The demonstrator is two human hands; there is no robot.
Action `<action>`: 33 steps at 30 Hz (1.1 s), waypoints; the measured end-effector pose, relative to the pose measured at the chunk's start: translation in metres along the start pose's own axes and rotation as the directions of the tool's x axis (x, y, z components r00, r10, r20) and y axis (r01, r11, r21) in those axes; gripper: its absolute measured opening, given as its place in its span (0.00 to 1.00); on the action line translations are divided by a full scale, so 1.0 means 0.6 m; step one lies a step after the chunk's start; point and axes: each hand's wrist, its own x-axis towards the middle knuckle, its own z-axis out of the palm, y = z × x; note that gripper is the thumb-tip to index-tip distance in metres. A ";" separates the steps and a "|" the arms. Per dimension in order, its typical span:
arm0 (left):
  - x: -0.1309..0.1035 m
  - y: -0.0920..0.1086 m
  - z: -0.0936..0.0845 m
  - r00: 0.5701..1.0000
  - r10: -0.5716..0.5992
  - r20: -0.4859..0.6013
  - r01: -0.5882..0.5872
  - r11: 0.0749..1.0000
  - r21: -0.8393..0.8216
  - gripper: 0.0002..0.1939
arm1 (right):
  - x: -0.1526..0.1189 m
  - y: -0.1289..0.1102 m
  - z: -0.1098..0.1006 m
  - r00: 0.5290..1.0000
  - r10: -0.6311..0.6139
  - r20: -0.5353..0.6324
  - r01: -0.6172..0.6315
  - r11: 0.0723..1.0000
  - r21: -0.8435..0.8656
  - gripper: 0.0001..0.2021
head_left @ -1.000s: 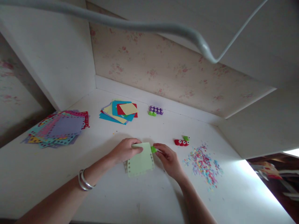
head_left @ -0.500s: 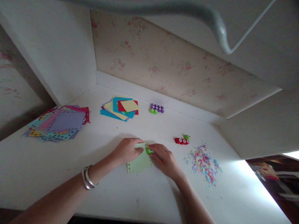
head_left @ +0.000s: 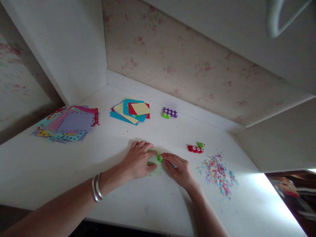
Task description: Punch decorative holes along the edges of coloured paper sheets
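Note:
My left hand (head_left: pixel 140 160) lies with its fingers spread on a pale green sheet of paper (head_left: pixel 155 170), covering much of it. Small holes run along part of the paper's edge. At the sheet's right edge, the fingers of my right hand (head_left: pixel 179 168) are closed on a small green craft punch (head_left: pixel 160 158). Part of the punch is hidden by those fingers. A red row of similar punches (head_left: pixel 196 149) with eye-like tops sits beyond my right hand, with another green punch (head_left: pixel 201 144) beside it.
Punched, patterned sheets (head_left: pixel 71 124) are heaped at the left. Coloured paper (head_left: pixel 140 109) lies stacked at the back. Purple and green punches (head_left: pixel 170 112) stand near the wall. Paper confetti (head_left: pixel 219 174) is scattered at the right of the white table (head_left: pixel 123 204).
My left hand has spread its fingers and shifted over the paper, hiding more of it. The paper's visible part looks smaller and turned. My right hand still holds the green punch; the view has shifted.

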 end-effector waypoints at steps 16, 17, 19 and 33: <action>0.003 -0.001 -0.001 0.999 -0.008 0.032 0.009 1.000 -0.026 0.19 | 0.000 -0.007 -0.004 0.998 -0.055 0.021 0.056 0.997 -0.056 0.15; 0.003 -0.001 -0.001 0.999 -0.006 0.033 0.007 1.000 -0.026 0.19 | 0.002 -0.011 -0.007 0.997 -0.075 0.034 0.077 0.993 -0.087 0.16; 0.003 -0.001 -0.001 1.000 -0.007 0.029 0.008 1.000 -0.024 0.19 | 0.007 -0.018 -0.012 0.992 -0.112 0.064 0.120 0.982 -0.145 0.17; 0.002 0.000 0.001 1.000 -0.021 0.002 0.021 1.000 -0.010 0.19 | 0.014 -0.026 0.009 0.982 -0.168 0.085 0.189 0.899 -0.396 0.17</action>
